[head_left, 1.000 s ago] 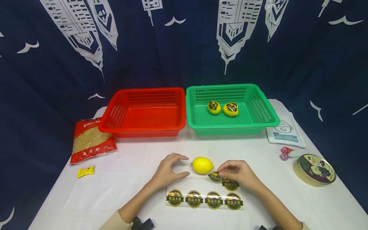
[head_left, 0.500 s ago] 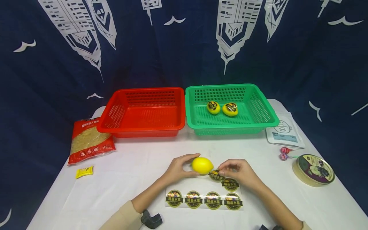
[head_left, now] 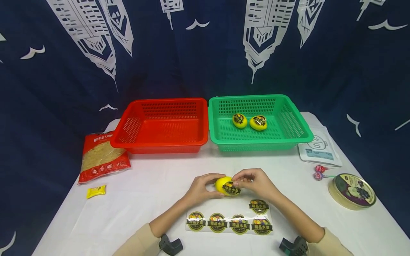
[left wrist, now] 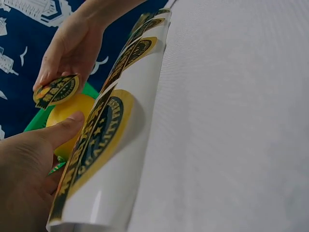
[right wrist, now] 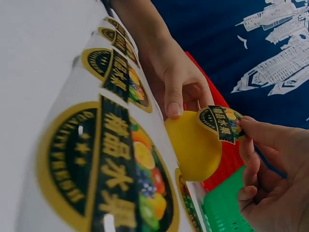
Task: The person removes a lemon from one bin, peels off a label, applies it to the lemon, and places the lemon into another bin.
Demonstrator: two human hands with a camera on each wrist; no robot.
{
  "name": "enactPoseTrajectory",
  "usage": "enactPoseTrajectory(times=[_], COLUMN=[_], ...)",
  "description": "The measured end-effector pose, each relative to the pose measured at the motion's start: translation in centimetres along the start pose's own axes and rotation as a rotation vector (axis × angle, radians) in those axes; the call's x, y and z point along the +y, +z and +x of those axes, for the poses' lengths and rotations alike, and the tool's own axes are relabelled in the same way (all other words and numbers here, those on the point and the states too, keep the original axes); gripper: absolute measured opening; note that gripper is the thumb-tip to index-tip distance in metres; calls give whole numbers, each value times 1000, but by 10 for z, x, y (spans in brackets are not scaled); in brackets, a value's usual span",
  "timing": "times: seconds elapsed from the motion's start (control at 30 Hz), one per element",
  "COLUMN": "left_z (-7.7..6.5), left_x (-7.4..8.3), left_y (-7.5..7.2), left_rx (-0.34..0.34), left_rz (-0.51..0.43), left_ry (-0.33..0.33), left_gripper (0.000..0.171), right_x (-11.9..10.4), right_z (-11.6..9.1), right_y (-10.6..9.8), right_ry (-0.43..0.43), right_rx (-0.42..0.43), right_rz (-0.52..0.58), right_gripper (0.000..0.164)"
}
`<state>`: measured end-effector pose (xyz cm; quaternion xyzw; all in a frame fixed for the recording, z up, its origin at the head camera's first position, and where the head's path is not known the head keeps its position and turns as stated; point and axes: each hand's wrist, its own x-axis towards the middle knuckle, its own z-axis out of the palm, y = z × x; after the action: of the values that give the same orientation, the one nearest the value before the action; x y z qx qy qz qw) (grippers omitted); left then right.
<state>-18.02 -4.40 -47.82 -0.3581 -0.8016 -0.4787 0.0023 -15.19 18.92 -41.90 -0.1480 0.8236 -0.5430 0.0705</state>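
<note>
A yellow lemon (head_left: 221, 184) sits behind the sticker sheet, and my left hand (head_left: 202, 190) grips it from the left between thumb and fingers. In the right wrist view the left thumb presses on top of the lemon (right wrist: 195, 150). My right hand (head_left: 256, 183) pinches a round black-and-gold sticker (head_left: 231, 188) by its edge, right over the lemon's right side. The sticker (left wrist: 58, 91) stands out from the right fingertips in the left wrist view. The white sticker sheet (head_left: 211, 208) lies in front of the hands, with several stickers along its near row and one at its right.
Behind stand a red basket (head_left: 160, 145) and a green basket (head_left: 262, 142) holding two stickered lemons (head_left: 239, 121). At left lie a pasta bag (head_left: 102, 160) and a yellow-wrapped candy (head_left: 96, 191). At right are a white pouch (head_left: 320, 151), two lollipops (head_left: 318, 172) and a round tin (head_left: 352, 192).
My left hand has moved right and closed round the lemon. My right hand has lifted a sticker off the sheet and carried it left, onto the lemon's side in the head view.
</note>
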Motion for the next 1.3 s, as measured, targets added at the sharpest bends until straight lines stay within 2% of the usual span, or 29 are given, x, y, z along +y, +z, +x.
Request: enactPoseTrajectory(times=[0.23, 0.37, 0.67, 0.87, 1.0, 1.17, 1.3], left_z=[-1, -1, 0, -1, -1, -1, -1], left_x=[-1, -1, 0, 2, 2, 2, 1], left_y=[2, 2, 0, -1, -1, 0, 0], left_rx=[-6, -10, -6, -4, -10, -10, -4], left_rz=[-25, -26, -11, -29, -47, -45, -42], left_ry=[-11, -6, 18, 0, -16, -28, -32], left_gripper=[58, 58, 58, 58, 58, 58, 59], right_x=[-1, 0, 5, 9, 8, 9, 14], right_z=[13, 16, 18, 18, 14, 10, 7], right_y=[0, 1, 7, 11, 15, 21, 26], right_ry=[33, 30, 4, -28, -95, -255, -360], right_rx=[-51, -52, 12, 58, 122, 231, 285], right_rz=[-3, -12, -83, -138, -219, -326, -354], right_gripper=[15, 16, 12, 12, 10, 14, 16])
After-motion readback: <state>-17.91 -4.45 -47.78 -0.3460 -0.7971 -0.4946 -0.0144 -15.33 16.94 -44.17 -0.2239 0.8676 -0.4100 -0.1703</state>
